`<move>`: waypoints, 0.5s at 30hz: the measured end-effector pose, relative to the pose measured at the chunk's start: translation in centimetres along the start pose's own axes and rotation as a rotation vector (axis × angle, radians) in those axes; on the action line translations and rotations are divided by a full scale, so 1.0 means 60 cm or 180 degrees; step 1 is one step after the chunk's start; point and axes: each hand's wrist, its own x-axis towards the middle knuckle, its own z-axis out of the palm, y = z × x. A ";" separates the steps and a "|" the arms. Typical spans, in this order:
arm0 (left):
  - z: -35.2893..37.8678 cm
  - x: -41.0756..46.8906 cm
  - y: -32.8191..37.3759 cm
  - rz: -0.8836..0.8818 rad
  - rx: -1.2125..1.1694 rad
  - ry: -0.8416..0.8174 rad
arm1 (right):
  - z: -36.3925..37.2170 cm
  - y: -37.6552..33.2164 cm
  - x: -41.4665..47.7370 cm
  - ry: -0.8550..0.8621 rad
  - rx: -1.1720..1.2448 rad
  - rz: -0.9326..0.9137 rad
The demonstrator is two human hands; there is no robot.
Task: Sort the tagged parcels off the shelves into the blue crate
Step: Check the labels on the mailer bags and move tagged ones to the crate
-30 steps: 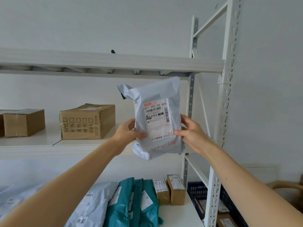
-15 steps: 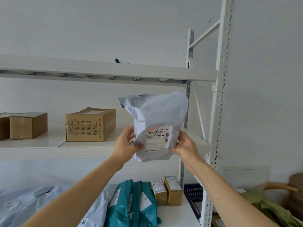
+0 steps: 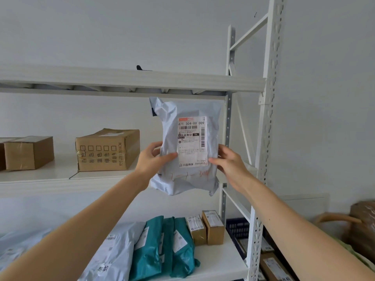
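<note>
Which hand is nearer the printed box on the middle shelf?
Left. The left hand grips the parcel just right of the box; the right hand holds the parcel's far edge.

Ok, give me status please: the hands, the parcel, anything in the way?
Left hand and right hand grip the grey parcel. Parcel up before the middle shelf, not yet in the blue crate. White rack post close beside the way down.

bare shelf board (image 3: 50,175) right of printed carton (image 3: 107,151), up to rear upright (image 3: 228,128), screened in front by grey parcel (image 3: 188,179); upper beam (image 3: 132,82) close above parcel top; lower shelf (image 3: 213,259) packed with teal mailers (image 3: 150,246), small boxes (image 3: 213,228).
</note>
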 end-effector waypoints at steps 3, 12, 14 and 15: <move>-0.007 0.011 0.010 -0.0049 -0.0036 0.0041 | 0.005 -0.003 0.015 0.0029 0.0070 -0.0020; -0.016 0.075 0.001 -0.0163 0.0063 0.0127 | 0.025 0.013 0.072 0.0128 0.0144 0.0033; -0.019 0.095 -0.007 -0.0198 0.0039 0.0188 | 0.031 0.018 0.094 0.0134 0.0144 0.0038; -0.022 0.107 -0.012 -0.0219 0.0005 0.0233 | 0.035 0.021 0.107 0.0136 0.0164 0.0051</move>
